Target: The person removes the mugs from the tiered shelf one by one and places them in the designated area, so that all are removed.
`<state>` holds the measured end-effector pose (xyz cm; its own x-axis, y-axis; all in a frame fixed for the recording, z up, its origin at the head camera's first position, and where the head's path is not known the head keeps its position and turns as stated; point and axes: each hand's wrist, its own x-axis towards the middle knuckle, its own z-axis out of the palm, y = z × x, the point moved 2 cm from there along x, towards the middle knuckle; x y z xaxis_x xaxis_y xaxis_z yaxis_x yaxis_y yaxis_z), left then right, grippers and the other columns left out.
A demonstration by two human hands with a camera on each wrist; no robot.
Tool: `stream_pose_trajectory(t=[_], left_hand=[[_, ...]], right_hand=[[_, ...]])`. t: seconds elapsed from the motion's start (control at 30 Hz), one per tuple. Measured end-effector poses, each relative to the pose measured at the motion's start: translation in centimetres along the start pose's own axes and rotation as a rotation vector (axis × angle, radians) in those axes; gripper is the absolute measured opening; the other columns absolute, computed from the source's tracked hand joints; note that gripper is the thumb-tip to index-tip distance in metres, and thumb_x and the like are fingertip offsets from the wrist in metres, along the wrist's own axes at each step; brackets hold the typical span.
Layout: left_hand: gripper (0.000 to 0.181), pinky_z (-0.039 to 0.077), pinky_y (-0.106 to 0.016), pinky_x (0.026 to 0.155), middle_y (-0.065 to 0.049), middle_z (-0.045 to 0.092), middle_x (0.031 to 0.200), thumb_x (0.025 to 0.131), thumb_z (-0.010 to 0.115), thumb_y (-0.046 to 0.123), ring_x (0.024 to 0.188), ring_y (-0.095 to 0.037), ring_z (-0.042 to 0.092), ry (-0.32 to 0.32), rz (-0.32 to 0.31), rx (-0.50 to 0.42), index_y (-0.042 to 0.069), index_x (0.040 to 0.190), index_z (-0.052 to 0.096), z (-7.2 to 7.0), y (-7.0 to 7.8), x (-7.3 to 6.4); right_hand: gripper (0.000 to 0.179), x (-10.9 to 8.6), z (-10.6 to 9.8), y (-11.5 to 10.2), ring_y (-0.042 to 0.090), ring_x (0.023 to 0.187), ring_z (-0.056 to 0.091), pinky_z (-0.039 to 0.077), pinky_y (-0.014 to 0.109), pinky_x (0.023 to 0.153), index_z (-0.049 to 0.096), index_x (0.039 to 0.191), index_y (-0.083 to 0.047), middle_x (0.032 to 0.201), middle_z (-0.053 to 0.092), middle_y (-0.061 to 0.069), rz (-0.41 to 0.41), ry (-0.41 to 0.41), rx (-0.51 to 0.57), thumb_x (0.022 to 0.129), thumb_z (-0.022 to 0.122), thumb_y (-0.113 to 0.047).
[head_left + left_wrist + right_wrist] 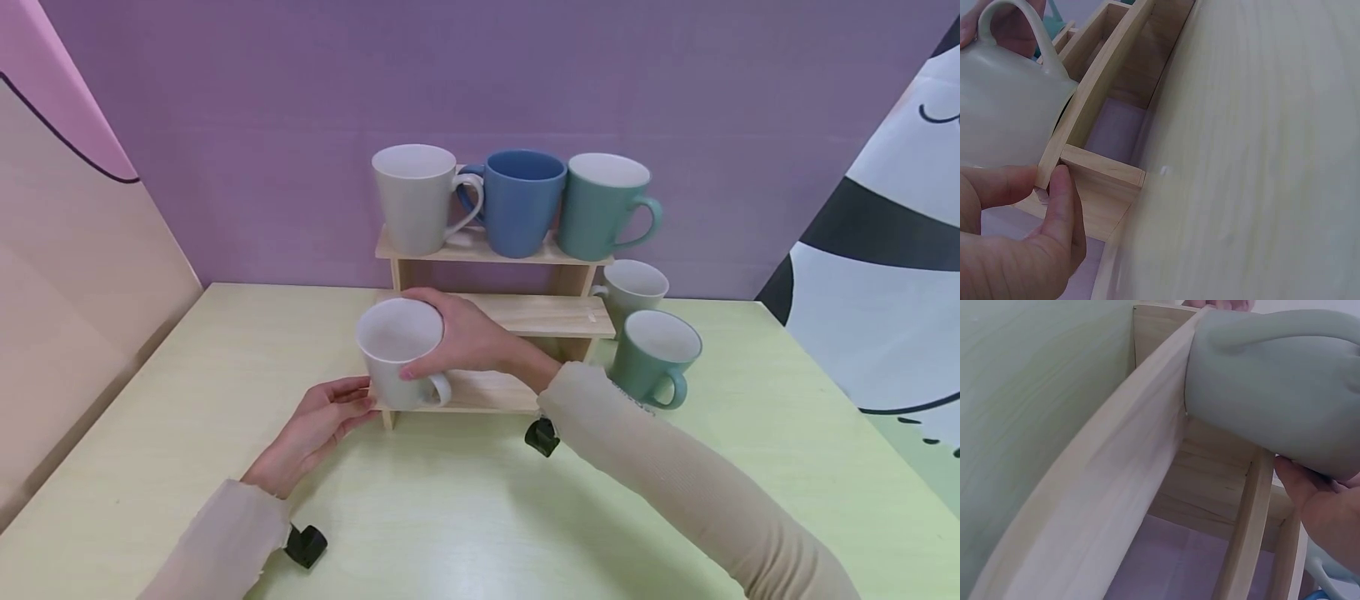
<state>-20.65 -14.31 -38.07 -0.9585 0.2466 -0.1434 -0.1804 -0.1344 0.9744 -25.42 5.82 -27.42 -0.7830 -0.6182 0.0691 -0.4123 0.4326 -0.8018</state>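
The right hand grasps the white mug on the rack's lowest shelf; the left hand, fingers relaxed, touches the rack's corner.

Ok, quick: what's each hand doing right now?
Left hand: open, fingers touching the left end of the wooden rack, holding nothing.
Right hand: gripping the white mug by its rim, on the lowest shelf.

Three views, one rack

Head view looks down and forward over the table; both wrist views sit close at the rack, sharing its lowest shelf and the mug.
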Motion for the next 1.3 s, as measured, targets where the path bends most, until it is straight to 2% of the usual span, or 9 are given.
stream_pose_trajectory(t=[0.2,0.4,0.6,0.87,1.13,1.3], left_hand=[[0.051,0.056,-0.021,0.089,-0.001,0.058,0.103,0.094,0.048,-0.007,0.091,-0.005,0.062,-0.002,0.008,0.0,-0.018,0.138,0.028,0.1,0.2,-0.1],[0.05,0.055,-0.022,0.09,0.0,0.058,0.102,0.093,0.048,-0.008,0.091,-0.005,0.062,-0.007,0.009,-0.004,-0.019,0.138,0.028,0.2,0.1,0.0],[0.05,0.056,-0.021,0.088,-0.002,0.059,0.102,0.093,0.049,-0.007,0.09,-0.005,0.062,0.016,0.001,-0.003,-0.017,0.138,0.03,0.3,0.1,0.1],[0.049,0.055,-0.021,0.088,-0.002,0.059,0.102,0.093,0.048,-0.009,0.091,-0.005,0.062,0.018,-0.002,-0.013,-0.018,0.138,0.029,0.2,0.2,-0.1],[0.049,0.055,-0.021,0.089,-0.005,0.057,0.107,0.094,0.048,-0.008,0.092,-0.006,0.061,0.02,-0.018,-0.002,-0.016,0.139,0.03,0.3,0.2,-0.1],[0.049,0.056,-0.02,0.087,-0.006,0.055,0.107,0.094,0.048,-0.008,0.09,-0.006,0.061,0.035,-0.04,-0.005,-0.015,0.139,0.03,0.2,0.1,-0.1]], right_hand=[[0.087,0.1,0.2,-0.1,0.021,0.104,0.06,0.055,0.033,0.088,0.044,0.137,-0.013,0.121,0.06,0.006,-0.018,0.06,-0.053,0.062,0.088,-0.021],[0.086,-0.2,0.0,-0.1,0.021,0.102,0.06,0.055,0.032,0.085,0.047,0.135,-0.013,0.118,0.061,0.005,-0.03,0.073,-0.076,0.061,0.089,-0.024],[0.086,-0.8,-0.3,-0.3,0.022,0.101,0.06,0.055,0.032,0.083,0.048,0.135,-0.012,0.117,0.062,0.005,-0.028,0.083,-0.101,0.06,0.089,-0.026],[0.086,-1.6,-0.7,0.0,0.019,0.099,0.06,0.055,0.031,0.081,0.05,0.134,-0.013,0.114,0.063,0.003,-0.013,0.11,-0.112,0.059,0.089,-0.026],[0.09,-3.0,-1.2,0.0,0.022,0.104,0.058,0.055,0.034,0.083,0.047,0.137,-0.008,0.122,0.059,0.007,0.015,0.122,-0.122,0.06,0.089,-0.026],[0.089,-4.1,-1.5,0.1,0.024,0.105,0.058,0.056,0.036,0.083,0.047,0.137,-0.009,0.124,0.058,0.007,0.024,0.131,-0.121,0.06,0.089,-0.027]])
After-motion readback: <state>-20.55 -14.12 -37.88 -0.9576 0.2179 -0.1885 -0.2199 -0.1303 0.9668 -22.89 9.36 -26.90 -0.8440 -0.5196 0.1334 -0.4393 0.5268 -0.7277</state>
